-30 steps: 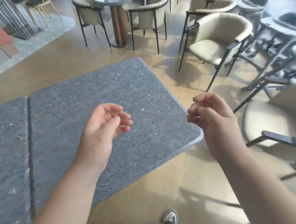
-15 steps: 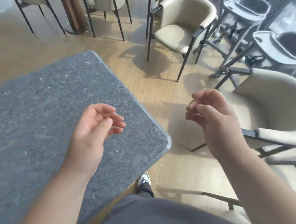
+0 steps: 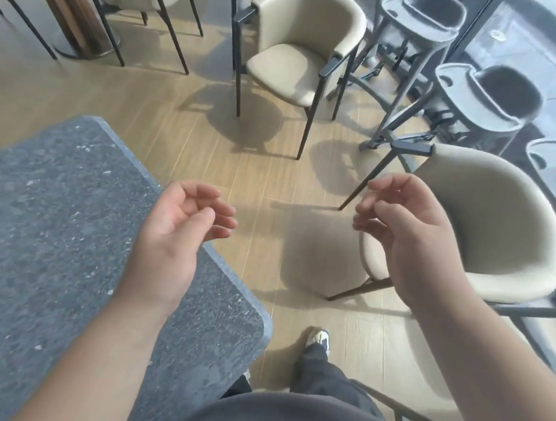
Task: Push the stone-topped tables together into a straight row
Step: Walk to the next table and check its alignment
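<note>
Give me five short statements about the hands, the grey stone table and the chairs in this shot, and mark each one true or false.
1. The left hand grips the edge of the grey speckled stone-topped table. False: it hangs above the table's right edge with fingers loosely curled, holding nothing.
2. The right hand holds nothing. True.
3. A beige padded armchair with dark metal legs stands on the wooden floor beyond the table. True.
4. A plate sits on the stone top. False: nothing shows on the visible part of it.
5. The right hand hangs in front of a second beige curved-back chair. True.
</note>
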